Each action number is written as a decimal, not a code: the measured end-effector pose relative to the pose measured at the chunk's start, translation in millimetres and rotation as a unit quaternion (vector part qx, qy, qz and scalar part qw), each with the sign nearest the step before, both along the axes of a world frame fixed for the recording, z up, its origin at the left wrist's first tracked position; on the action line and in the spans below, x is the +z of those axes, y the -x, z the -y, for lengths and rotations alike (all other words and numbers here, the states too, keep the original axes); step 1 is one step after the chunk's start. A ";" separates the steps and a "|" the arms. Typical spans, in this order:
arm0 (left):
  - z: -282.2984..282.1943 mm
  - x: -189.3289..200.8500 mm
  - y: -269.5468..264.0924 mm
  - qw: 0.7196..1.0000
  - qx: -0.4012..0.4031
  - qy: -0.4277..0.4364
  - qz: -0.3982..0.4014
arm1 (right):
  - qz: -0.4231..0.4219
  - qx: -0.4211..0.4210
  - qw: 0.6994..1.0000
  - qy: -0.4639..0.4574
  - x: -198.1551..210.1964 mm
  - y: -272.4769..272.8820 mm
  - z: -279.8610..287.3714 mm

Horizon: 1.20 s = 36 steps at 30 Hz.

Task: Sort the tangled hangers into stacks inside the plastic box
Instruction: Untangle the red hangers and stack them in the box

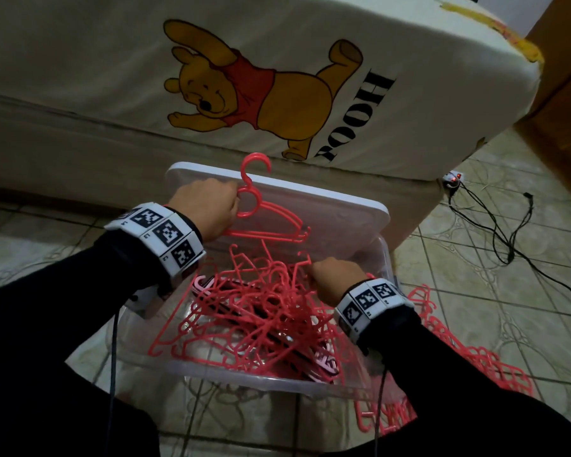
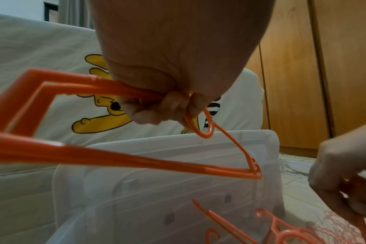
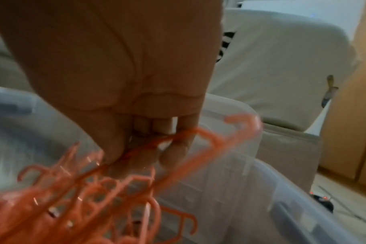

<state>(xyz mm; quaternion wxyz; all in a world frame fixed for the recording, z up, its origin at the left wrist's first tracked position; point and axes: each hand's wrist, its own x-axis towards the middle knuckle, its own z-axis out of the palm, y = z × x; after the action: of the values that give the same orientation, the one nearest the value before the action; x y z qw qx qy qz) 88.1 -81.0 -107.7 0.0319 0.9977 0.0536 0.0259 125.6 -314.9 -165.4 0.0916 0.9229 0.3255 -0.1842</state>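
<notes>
The head camera looks steeply down from above and behind both forearms onto the clear plastic box (image 1: pixel 373 255) on the tiled floor (image 1: pixel 495 318), facing the mattress (image 1: pixel 112 77) with the bear print beyond it. The left wrist camera sits low and very close under the left hand (image 2: pixel 169 69), looking past it toward that same print and the wooden wardrobe (image 2: pixel 324 66). The right wrist camera (its picture blurred) looks along the right hand (image 3: pixel 119 66) from close range; all three views share the box's far wall and the mattress.
</notes>
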 end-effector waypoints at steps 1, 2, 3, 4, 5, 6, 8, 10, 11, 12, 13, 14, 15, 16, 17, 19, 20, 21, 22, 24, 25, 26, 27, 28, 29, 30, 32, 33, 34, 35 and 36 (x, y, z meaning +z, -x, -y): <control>-0.3 0.2 -0.3 1.000 0.001 0.000 0.001 | -0.006 -0.008 1.000 -0.008 1.0 1.0 -1.2; -0.5 0.3 -0.3 1.000 0.001 0.001 0.000 | -0.015 -0.019 1.000 -0.015 0.5 2.7 -2.7; -0.6 0.5 -0.2 1.000 0.002 0.002 -0.003 | -0.023 -0.033 0.999 -0.023 -1.3 4.5 -4.8; -0.1 0.6 0.0 1.000 0.002 0.003 -0.007 | -0.030 -0.048 0.998 -0.032 -4.3 6.1 -7.4; 0.8 0.7 0.3 1.000 0.002 0.004 -0.012 | -0.037 -0.061 0.997 -0.039 -7.9 7.7 -10.3; 2.1 0.5 0.5 1.000 0.002 0.005 -0.014 | -0.043 -0.070 0.996 -0.044 -11.2 9.3 -13.3; 4.4 0.1 0.6 1.000 0.001 0.005 -0.014 | -0.057 -0.084 0.993 -0.057 -15.6 11.5 -18.7; 4.1 0.3 0.7 1.000 -0.001 0.004 -0.008 | -0.065 -0.084 0.992 -0.073 -15.5 11.2 -22.2; 2.9 0.4 0.6 1.000 0.000 0.002 -0.002 | -0.072 -0.078 0.991 -0.082 -13.7 10.2 -22.9; 1.2 0.6 0.4 1.000 0.000 -0.001 0.006 | -0.084 -0.071 0.990 -0.089 -10.6 8.7 -23.0; -0.5 0.5 -0.1 1.000 0.001 -0.005 0.014 | -0.096 -0.066 0.989 -0.095 -6.4 6.8 -22.7; -1.7 0.5 -0.6 1.000 0.001 -0.007 0.021 | -0.103 -0.062 0.988 -0.099 -1.0 5.6 -21.5; -2.4 0.4 -1.0 1.000 0.001 -0.005 0.028 | -0.106 -0.059 0.987 -0.104 5.4 4.5 -19.9; -2.8 0.5 -1.7 0.999 0.002 0.000 0.036 | -0.104 -0.057 0.986 -0.114 12.1 4.0 -17.0; -3.3 1.2 -2.4 0.999 0.006 0.005 0.044 | -0.099 -0.059 0.986 -0.123 18.5 3.9 -13.4; -4.1 3.4 -3.5 0.998 0.013 0.011 0.061 | -0.078 -0.061 0.987 -0.127 29.0 5.7 -4.7; -4.3 4.3 -3.8 0.997 0.015 0.016 0.069 | -0.065 -0.059 0.989 -0.122 32.3 7.2 -0.7; -4.5 5.4 -4.0 0.997 0.017 0.022 0.074 | -0.051 -0.056 0.990 -0.119 34.1 8.1 2.6; -4.6 6.1 -4.1 0.997 0.017 0.026 0.076 | -0.040 -0.055 0.991 -0.118 34.9 8.8 4.7; -3.9 6.6 -4.1 0.997 0.015 0.028 0.076 | -0.032 -0.070 0.990 -0.120 33.1 9.4 6.5; -3.6 6.4 -4.0 0.997 0.014 0.028 0.075 | -0.034 -0.086 0.988 -0.122 30.9 9.1 6.5; -3.2 6.2 -3.9 0.997 0.015 0.029 0.075 | -0.038 -0.105 0.986 -0.125 28.1 9.1 6.5; -2.6 6.0 -3.7 0.997 0.016 0.031 0.075 | -0.044 -0.125 0.983 -0.126 24.5 9.4 6.8; -1.9 5.7 -3.6 0.997 0.018 0.032 0.074 | -0.052 -0.144 0.980 -0.128 20.8 9.9 7.0; -1.2 5.4 -3.6 0.997 0.020 0.032 0.071 | -0.057 -0.159 0.977 -0.128 17.3 10.9 7.9; -0.8 5.2 -3.7 0.997 0.021 0.034 0.067 | -0.059 -0.172 0.975 -0.127 14.7 11.2 8.5; -1.3 6.1 -3.5 0.997 0.025 0.043 0.062 | -0.054 -0.199 0.970 -0.131 12.3 7.6 10.6; -2.1 6.9 -3.3 0.996 0.027 0.050 0.063 | -0.050 -0.214 0.966 -0.140 13.1 3.8 11.7; -3.2 7.9 -3.2 0.996 0.028 0.058 0.066 | -0.045 -0.225 0.961 -0.155 15.5 -0.2 13.2; -4.3 9.0 -3.3 0.995 0.030 0.068 0.071 | -0.041 -0.235 0.954 -0.181 19.1 -4.3 14.8; -4.9 10.5 -3.5 0.993 0.034 0.082 0.076 | -0.042 -0.237 0.946 -0.218 23.5 -8.0 16.7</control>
<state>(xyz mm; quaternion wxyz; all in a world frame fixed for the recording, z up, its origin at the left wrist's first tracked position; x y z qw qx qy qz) 91.6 -76.1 -97.1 0.1167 0.9845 0.0870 0.0980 133.6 -331.6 -141.8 -0.1716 0.9623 0.1326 -0.1640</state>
